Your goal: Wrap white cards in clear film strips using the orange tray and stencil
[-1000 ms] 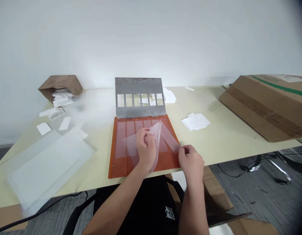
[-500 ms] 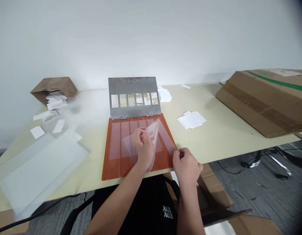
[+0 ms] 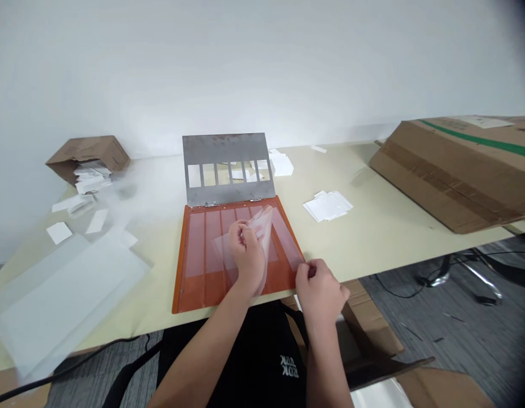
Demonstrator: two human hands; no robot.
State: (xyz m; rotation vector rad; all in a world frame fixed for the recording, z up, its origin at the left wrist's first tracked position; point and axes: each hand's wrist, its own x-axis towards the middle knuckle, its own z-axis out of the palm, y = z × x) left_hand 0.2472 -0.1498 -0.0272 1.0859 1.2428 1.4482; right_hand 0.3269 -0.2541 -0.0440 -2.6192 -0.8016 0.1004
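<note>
The person's left hand point(image 3: 245, 255) is closed in a pinch near the middle of the orange board, thumb and fingers gathered on a clear plastic film point(image 3: 265, 229), which it lifts so that the film bends up and curls off the board. The right hand point(image 3: 320, 294) sits at the near right edge of the board, half closed with its fingers curled, right beside the lower end of the film; you cannot tell whether it has hold of the film or is only touching the board. The film lies over the middle of the orange board point(image 3: 190, 300), which has pale pink strips in a row across it. The board rests flat on a cream table point(image 3: 373, 232). Hinged to the far edge of the board, a grey metal plate point(image 3: 224, 146) with six rectangular windows lies flat on the table. Loose white paper pieces point(image 3: 327, 205) lie in a small pile to the right, and a large cardboard box point(image 3: 453, 175) lies at the far right. At the far left, white paper spills from a brown cardboard box point(image 3: 87, 156), and wide frosted plastic sheets point(image 3: 67, 294) lie at the near left.
</note>
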